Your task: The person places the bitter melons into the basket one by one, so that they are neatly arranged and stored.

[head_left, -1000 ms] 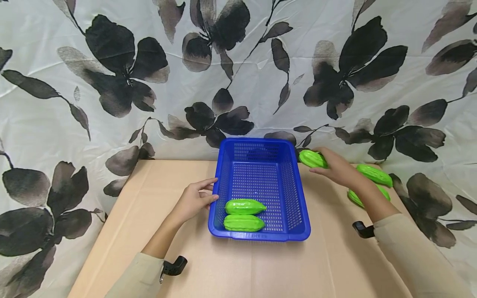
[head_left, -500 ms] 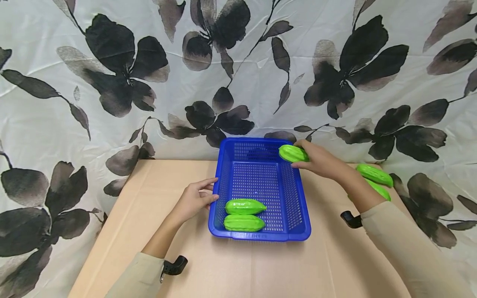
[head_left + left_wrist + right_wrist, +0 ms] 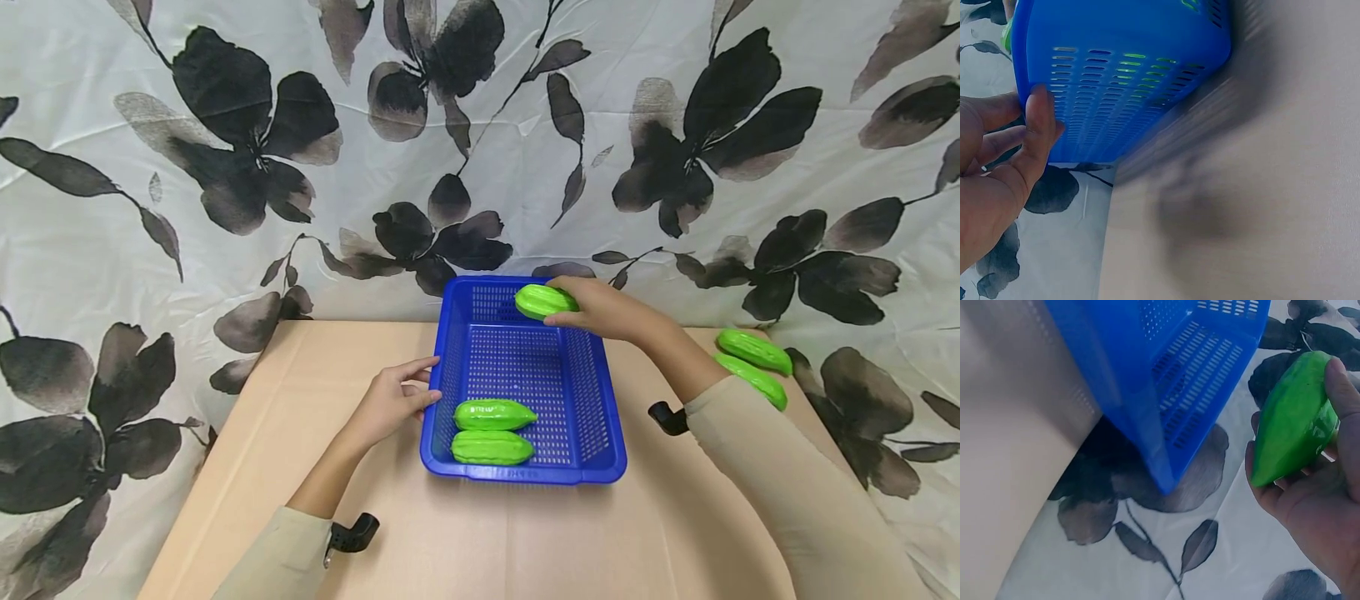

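In the head view, my right hand (image 3: 603, 310) holds a green ridged star fruit (image 3: 545, 302) over the far end of a blue plastic basket (image 3: 522, 475). The right wrist view shows my thumb on one side of this pointed fruit and fingers wrapped behind it. My left hand (image 3: 392, 400) pinches the basket's left rim, with fingertips against the slotted outer wall (image 3: 1094, 81) in the left wrist view. Inside the basket's near end, a glossy star fruit (image 3: 493, 414) lies alongside another star fruit (image 3: 491, 448), both sideways.
Two more star fruits lie at the table's right edge: the farther star fruit (image 3: 754, 350) and the nearer star fruit (image 3: 752, 381), partly behind my right sleeve (image 3: 787, 467). A floral cloth (image 3: 525, 183) hangs behind the wooden-coloured table (image 3: 450, 542).
My right hand has carried the star fruit leftward from beside the basket to above its far end. The left hand and basket have stayed in place.
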Available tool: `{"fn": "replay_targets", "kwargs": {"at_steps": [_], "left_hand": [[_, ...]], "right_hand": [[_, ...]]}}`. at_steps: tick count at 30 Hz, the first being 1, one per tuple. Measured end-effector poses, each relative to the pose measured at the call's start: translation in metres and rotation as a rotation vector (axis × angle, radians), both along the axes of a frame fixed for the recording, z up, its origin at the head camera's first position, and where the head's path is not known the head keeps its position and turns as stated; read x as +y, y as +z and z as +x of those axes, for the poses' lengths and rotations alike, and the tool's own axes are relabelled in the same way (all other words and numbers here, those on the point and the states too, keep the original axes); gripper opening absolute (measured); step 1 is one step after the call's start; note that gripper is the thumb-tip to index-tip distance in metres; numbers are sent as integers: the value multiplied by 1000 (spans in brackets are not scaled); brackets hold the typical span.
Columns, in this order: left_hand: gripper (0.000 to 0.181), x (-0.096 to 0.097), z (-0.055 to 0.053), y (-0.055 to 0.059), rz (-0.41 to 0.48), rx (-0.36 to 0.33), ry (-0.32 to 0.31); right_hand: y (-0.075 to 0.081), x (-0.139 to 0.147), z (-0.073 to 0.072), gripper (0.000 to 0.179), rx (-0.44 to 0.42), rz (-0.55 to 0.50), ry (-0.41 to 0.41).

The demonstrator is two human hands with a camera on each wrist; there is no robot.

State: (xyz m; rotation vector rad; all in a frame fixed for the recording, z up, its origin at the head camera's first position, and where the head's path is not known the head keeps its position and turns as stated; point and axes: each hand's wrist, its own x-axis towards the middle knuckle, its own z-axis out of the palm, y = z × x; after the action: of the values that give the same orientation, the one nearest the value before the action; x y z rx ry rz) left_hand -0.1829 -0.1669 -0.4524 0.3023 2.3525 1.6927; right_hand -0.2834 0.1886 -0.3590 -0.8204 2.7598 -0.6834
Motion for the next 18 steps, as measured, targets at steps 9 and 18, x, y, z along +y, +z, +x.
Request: {"fn": "replay_targets", "kwargs": {"at_steps": [9, 18], "left_hand": [[59, -1, 0, 0, 1, -8, 5], [58, 2, -1, 2, 1, 3, -6]], "right_hand": [[-1, -34, -13, 60, -37, 89, 68], [-3, -64, -17, 58, -110, 154, 156]]}}
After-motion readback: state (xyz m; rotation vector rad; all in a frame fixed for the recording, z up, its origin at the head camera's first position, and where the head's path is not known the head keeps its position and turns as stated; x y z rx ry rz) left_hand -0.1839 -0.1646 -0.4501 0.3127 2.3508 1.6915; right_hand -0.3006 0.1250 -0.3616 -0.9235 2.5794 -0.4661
